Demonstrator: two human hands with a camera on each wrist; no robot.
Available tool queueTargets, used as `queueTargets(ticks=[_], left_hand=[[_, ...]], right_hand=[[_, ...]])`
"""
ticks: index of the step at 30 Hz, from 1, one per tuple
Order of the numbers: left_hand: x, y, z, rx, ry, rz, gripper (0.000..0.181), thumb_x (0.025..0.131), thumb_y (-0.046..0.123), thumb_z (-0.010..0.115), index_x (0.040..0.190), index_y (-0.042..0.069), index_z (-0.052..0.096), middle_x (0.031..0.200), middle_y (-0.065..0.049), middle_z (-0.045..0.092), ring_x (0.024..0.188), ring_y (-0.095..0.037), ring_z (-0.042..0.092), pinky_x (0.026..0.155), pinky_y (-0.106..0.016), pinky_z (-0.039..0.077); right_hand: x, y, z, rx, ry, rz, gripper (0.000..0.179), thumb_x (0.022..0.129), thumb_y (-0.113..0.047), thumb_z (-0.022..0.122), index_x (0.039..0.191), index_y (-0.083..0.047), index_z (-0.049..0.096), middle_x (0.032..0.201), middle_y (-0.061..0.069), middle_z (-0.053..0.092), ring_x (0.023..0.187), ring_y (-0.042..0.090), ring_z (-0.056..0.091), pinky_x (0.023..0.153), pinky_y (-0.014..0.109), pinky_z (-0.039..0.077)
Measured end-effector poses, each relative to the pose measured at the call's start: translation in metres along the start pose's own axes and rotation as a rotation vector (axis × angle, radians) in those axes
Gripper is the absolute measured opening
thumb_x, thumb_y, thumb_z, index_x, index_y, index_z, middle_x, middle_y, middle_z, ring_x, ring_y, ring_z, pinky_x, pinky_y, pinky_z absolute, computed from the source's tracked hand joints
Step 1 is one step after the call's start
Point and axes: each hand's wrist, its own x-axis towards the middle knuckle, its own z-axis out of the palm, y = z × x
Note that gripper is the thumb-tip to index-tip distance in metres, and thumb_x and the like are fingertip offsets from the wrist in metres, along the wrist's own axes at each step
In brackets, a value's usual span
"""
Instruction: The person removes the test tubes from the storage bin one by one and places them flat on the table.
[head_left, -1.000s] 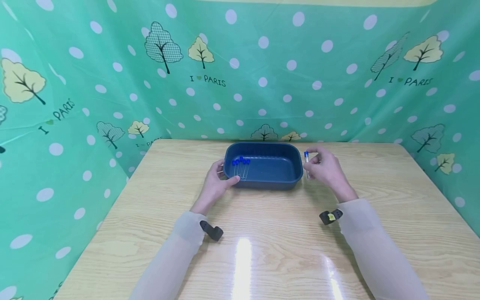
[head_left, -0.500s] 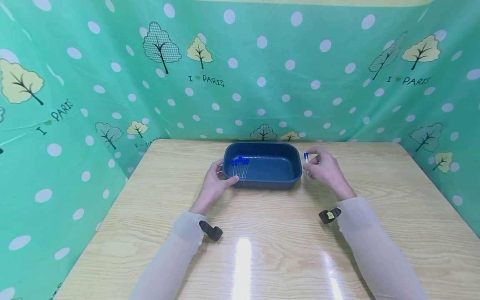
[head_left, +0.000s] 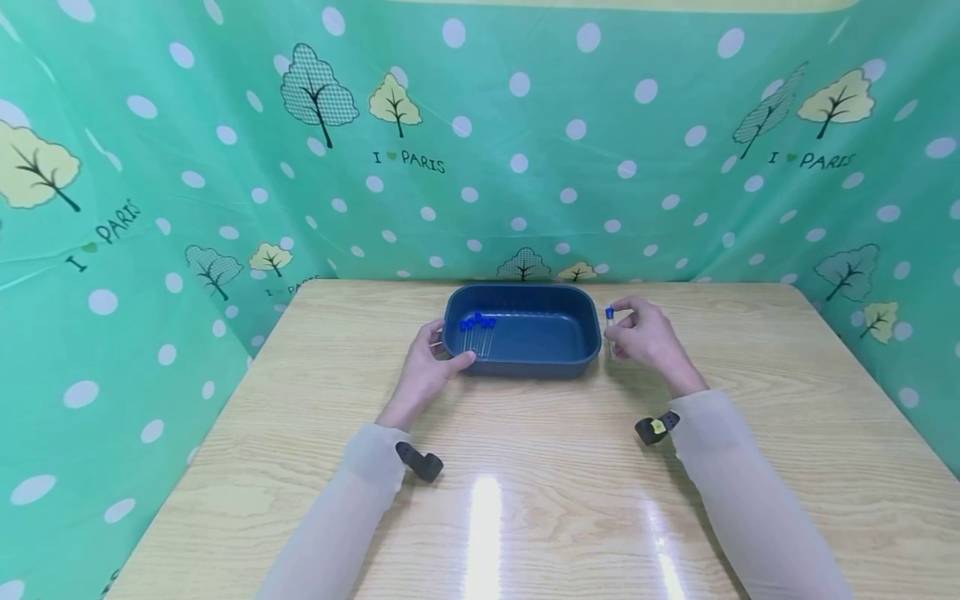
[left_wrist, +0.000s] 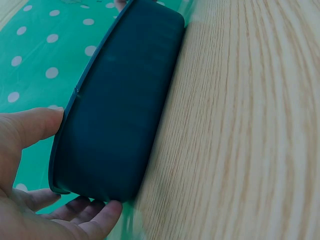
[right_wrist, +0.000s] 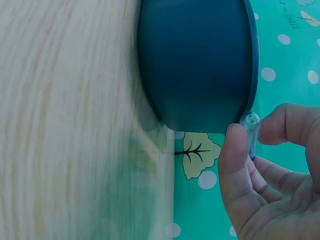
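Note:
A dark blue plastic basin (head_left: pixel 540 337) stands on the wooden table. My left hand (head_left: pixel 427 371) grips its left end, thumb at the near rim and fingers against the end wall. Inside, at the left end, several clear test tubes (head_left: pixel 477 337) with blue caps lie side by side. My right hand (head_left: pixel 647 337) pinches one more blue-capped test tube (head_left: pixel 610 320) just outside the basin's right end, cap up. From the right wrist, the rounded glass bottom of the tube (right_wrist: pixel 251 121) shows between thumb and fingertip, overlapping the basin's rim in that view.
The table (head_left: pixel 570 467) stretches in front of the basin and to both sides. A green dotted curtain (head_left: pixel 487 192) hangs close behind the basin and along both sides of the table. Each wrist carries a small black camera (head_left: pixel 420 462).
Both hands keep their holds, and the basin stays put. The tube's cap sits slightly lower in my right hand's pinch. The head view has shifted a little to the right.

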Motion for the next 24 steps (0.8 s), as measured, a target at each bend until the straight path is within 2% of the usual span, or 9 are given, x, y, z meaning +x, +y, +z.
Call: queueTargets(ticks=[11,24], left_hand=[[0.001,-0.002,-0.001,0.014,-0.004,0.0,0.081,0.08,0.026,0.078,0.145,0.013,0.033,0.139,-0.013,0.045,0.126,-0.03,0.046,0.103,-0.045,0.041],[0.0,-0.001,-0.001,0.001,-0.009,-0.003,0.082,0.079,0.025,0.079,0.146,0.013,0.032,0.141,-0.015,0.043,0.126,-0.03,0.045,0.103,-0.045,0.04]], right_hand=[[0.004,0.005,0.002,-0.002,-0.005,0.014,0.05,0.088,-0.012,0.057,0.135,-0.003,0.042,0.09,0.017,0.064,0.067,0.023,0.066,0.063,0.037,0.057],[0.01,0.012,0.002,-0.006,-0.052,0.044,0.05,0.088,-0.01,0.057,0.135,0.0,0.04,0.091,0.019,0.065,0.068,0.023,0.065,0.064,0.035,0.057]])
